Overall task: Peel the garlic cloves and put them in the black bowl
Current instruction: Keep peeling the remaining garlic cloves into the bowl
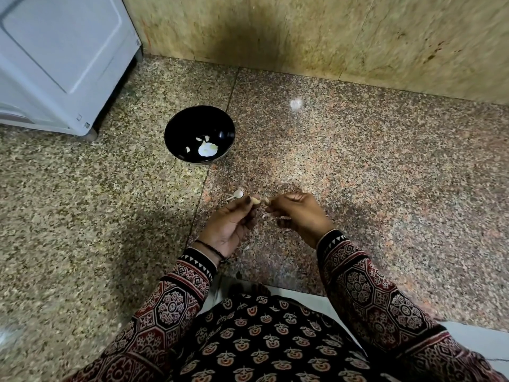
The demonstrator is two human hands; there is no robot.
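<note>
A garlic clove (256, 201) is pinched between the thumb and fingers of my left hand (232, 226). My right hand (298, 216) faces it and pinches a strip of papery skin (266, 200) at the clove's end. The black bowl (176, 130) stands on the stone floor beyond my hands, to the left. Inside it lie a few pale peeled cloves (203, 139) and a bright white patch (207, 150). Loose garlic skins (236, 194) lie on the floor just past my left hand, and smaller bits (265, 215) under my hands.
I sit on a speckled granite floor (371, 166). A white appliance (60, 59) stands at the back left, close to the bowl. A stone wall (316, 34) runs along the back. My patterned clothing (256, 343) fills the bottom of the view.
</note>
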